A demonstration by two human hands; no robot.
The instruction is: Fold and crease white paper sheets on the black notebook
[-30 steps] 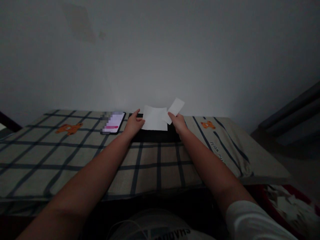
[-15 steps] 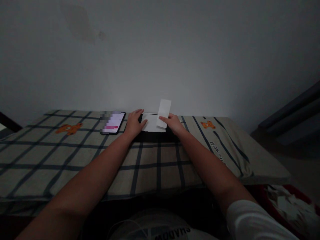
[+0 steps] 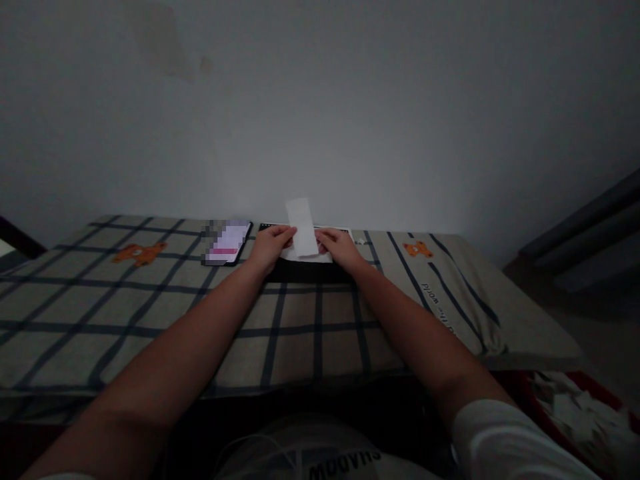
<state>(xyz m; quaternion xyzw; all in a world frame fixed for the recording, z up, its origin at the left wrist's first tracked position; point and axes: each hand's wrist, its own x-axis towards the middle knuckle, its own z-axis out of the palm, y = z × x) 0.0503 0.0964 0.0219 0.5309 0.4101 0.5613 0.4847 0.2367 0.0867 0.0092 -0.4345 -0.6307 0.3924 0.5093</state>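
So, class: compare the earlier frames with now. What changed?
The right hand swung the white paper slip leftward to centre, upright; the left hand now pinches it too. The phone, dark pad and checked sheet stayed put.

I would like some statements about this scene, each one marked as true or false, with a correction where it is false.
1. Both the left hand and the right hand touch the white paper. True.
2. The phone lies to the right of the right hand. False: it lies to the left of the left hand.
3. The phone's screen is lit. True.
4. The cloth under the hands is plain red. False: it is pale with dark checked lines and orange bears.
5. A strip of the paper stands up between the hands. True.
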